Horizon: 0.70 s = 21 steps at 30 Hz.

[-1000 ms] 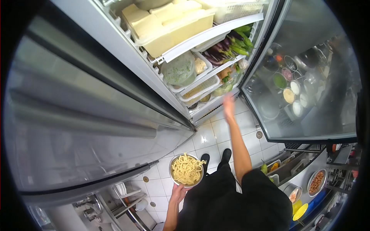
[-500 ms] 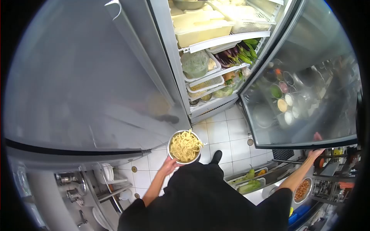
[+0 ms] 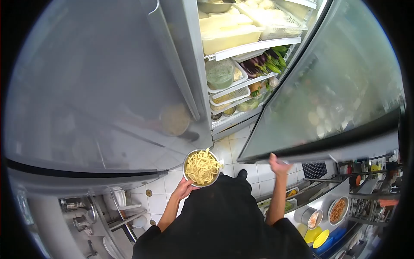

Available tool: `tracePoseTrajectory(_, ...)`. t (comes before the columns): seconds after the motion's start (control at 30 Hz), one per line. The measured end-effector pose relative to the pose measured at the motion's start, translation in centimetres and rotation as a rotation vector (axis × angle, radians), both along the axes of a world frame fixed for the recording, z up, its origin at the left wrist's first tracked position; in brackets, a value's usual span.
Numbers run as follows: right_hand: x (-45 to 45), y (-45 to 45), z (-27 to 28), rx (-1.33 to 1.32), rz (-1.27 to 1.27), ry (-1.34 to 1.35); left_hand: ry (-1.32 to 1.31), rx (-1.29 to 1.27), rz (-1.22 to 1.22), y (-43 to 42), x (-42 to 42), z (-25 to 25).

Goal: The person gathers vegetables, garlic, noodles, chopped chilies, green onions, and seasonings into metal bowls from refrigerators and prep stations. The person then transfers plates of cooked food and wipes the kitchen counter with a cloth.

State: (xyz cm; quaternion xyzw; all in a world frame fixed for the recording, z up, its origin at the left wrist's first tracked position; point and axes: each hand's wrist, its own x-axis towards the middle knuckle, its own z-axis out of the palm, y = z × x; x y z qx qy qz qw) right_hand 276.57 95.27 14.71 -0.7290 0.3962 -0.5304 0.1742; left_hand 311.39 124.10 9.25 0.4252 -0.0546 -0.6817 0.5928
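Observation:
My left hand (image 3: 183, 189) is closed on the rim of a round metal bowl (image 3: 185, 172). Pale yellow strips (image 3: 202, 167), resembling thick noodles, fill it to the top. Over on the right, my right hand (image 3: 279, 165) grips the free edge of an open refrigerator door (image 3: 327, 108); some of its fingers are hidden. Behind that door, the refrigerator shelves (image 3: 258, 45) hold pale tubs and baskets, eggplants (image 3: 254, 64) with green vegetables, and a covered round container (image 3: 219, 74).
A closed grey refrigerator door (image 3: 99, 95) stands close on the left. Behind me to the right, a steel counter (image 3: 321, 203) carries a bowl of brown pieces (image 3: 338, 210) and a pot (image 3: 311, 218). White tiles (image 3: 263, 172) cover the floor.
My right hand has moved left toward my body, and the refrigerator door has swung partway toward closed with it. The bowl has shifted slightly left and stays in my left hand.

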Motion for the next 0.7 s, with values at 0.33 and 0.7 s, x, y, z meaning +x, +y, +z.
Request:
tracePoseTrajectory(0.33,21.1,-9.0,8.6,-0.242,0.367,0.201,0.013,0.016,0.044,1.9,0.2,-1.9)
tracePoseTrajectory(0.7,24.1,-12.6,11.7,-0.188,0.455,0.349,-0.043,0.011,-0.181,-0.5,1.1,-3.0)
